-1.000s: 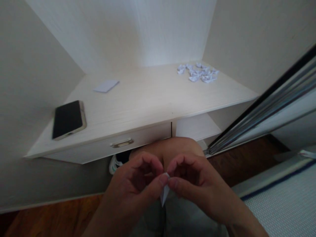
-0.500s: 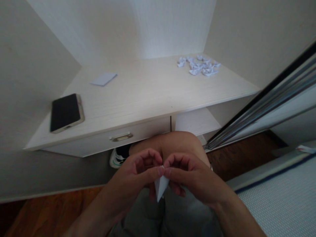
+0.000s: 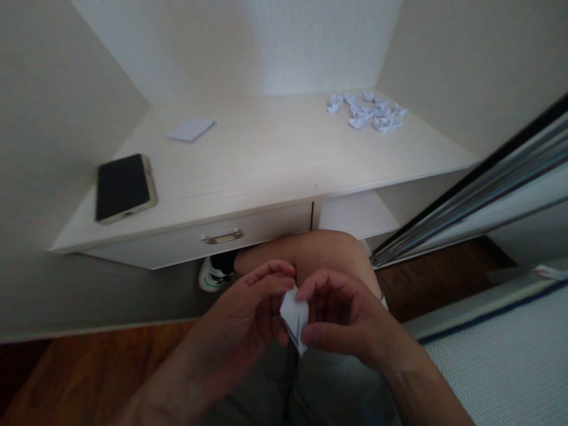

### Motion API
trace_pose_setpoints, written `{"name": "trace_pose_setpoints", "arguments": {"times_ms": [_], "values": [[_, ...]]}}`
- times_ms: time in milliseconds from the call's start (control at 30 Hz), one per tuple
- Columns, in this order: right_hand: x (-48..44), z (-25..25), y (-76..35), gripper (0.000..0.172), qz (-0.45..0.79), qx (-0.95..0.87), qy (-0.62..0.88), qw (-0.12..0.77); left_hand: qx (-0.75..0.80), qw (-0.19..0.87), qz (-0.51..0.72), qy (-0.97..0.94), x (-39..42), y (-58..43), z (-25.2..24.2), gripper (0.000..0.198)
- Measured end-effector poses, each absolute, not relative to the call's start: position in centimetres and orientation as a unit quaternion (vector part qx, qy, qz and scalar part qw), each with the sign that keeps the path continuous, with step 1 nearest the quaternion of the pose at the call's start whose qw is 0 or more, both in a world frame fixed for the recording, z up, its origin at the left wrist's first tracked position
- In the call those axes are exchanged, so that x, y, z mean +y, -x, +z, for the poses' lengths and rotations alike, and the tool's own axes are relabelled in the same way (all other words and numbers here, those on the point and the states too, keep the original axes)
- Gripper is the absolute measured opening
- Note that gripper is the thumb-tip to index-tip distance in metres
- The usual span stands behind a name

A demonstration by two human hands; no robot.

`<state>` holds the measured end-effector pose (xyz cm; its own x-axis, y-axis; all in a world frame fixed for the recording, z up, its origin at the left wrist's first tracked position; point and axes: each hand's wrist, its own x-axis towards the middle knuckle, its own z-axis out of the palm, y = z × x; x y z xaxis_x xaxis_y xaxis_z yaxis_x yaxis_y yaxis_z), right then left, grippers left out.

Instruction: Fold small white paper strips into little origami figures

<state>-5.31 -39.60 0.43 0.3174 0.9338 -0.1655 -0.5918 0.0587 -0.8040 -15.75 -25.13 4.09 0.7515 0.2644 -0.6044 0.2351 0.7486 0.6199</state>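
A small piece of folded white paper (image 3: 293,313), with flat faces and a crease down its front, is held above my lap between both hands. My left hand (image 3: 261,305) has its thumb and fingers around the paper's left and upper edge. On the other side, my right hand (image 3: 339,310) pinches it, with a fingertip near the top and the thumb low on the right edge. The fingers behind the paper are partly hidden.
On the white desk (image 3: 257,160) lie a dark-faced phone-like device (image 3: 123,188) at left, a flat white paper (image 3: 191,129) behind it, and several small folded paper pieces (image 3: 366,112) at back right. Below are a drawer handle (image 3: 222,237) and a shelf (image 3: 355,214).
The folded paper has been turned, so a broader face with a crease now shows. My right thumb has moved down its edge, and my hands sit farther apart. The view has shifted slightly.
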Motion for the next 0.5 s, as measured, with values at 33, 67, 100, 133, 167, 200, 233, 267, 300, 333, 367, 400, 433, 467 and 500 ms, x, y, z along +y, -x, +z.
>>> {"name": "trace_pose_setpoints", "arguments": {"times_ms": [33,67,100,133,167,200,233,267,300,333,367,400,433,467,500], "values": [[-39.7,0.3,5.4,0.039,0.548,-0.200,0.407,0.703,0.351,0.869,0.010,-0.348,-25.2,15.8,4.1,0.017],[-39.8,0.3,5.4,0.039,0.549,-0.193,0.398,0.709,0.345,0.873,0.008,-0.345,-25.3,15.8,4.0,0.018],[-39.8,0.3,5.4,0.039,0.549,-0.187,0.391,0.715,0.336,0.877,0.005,-0.344,-25.3,15.9,3.9,0.019],[-39.9,0.3,5.4,0.039,0.547,-0.181,0.387,0.720,0.326,0.880,0.001,-0.345,-25.4,16.0,3.8,0.020],[-39.9,0.3,5.4,0.039,0.546,-0.176,0.384,0.724,0.316,0.883,-0.004,-0.347,-25.4,16.1,3.8,0.021],[-40.0,0.3,5.4,0.039,0.546,-0.172,0.381,0.726,0.305,0.886,-0.010,-0.348,-25.4,16.2,3.7,0.023],[-40.1,0.3,5.3,0.038,0.545,-0.170,0.377,0.730,0.297,0.888,-0.015,-0.350,-25.4,16.4,3.6,0.025],[-40.2,0.2,5.3,0.038,0.544,-0.171,0.371,0.733,0.291,0.890,-0.015,-0.351,-25.4,16.5,3.6,0.026],[-40.4,0.1,5.2,0.039,0.543,-0.174,0.364,0.737,0.287,0.890,-0.013,-0.353,-25.4,16.7,3.6,0.028],[-40.5,0.1,5.2,0.040,0.542,-0.177,0.357,0.740,0.284,0.889,-0.011,-0.358,-25.4,16.8,3.7,0.030],[-40.7,0.0,5.1,0.042,0.543,-0.182,0.351,0.741,0.280,0.887,-0.007,-0.366,-25.4,16.9,3.7,0.032],[-40.8,0.0,5.1,0.045,0.543,-0.186,0.347,0.742,0.276,0.884,-0.003,-0.377,-25.5,17.0,3.7,0.035],[-40.9,0.0,5.1,0.047,0.544,-0.190,0.345,0.741,0.271,0.880,0.000,-0.390,-25.5,17.1,3.8,0.037],[-41.0,0.0,5.1,0.049,0.545,-0.191,0.345,0.740,0.265,0.876,0.002,-0.404,-25.6,17.2,3.8,0.039],[-41.1,0.1,5.1,0.049,0.545,-0.191,0.345,0.740,0.261,0.870,0.006,-0.418,-25.7,17.3,3.8,0.041]]}}
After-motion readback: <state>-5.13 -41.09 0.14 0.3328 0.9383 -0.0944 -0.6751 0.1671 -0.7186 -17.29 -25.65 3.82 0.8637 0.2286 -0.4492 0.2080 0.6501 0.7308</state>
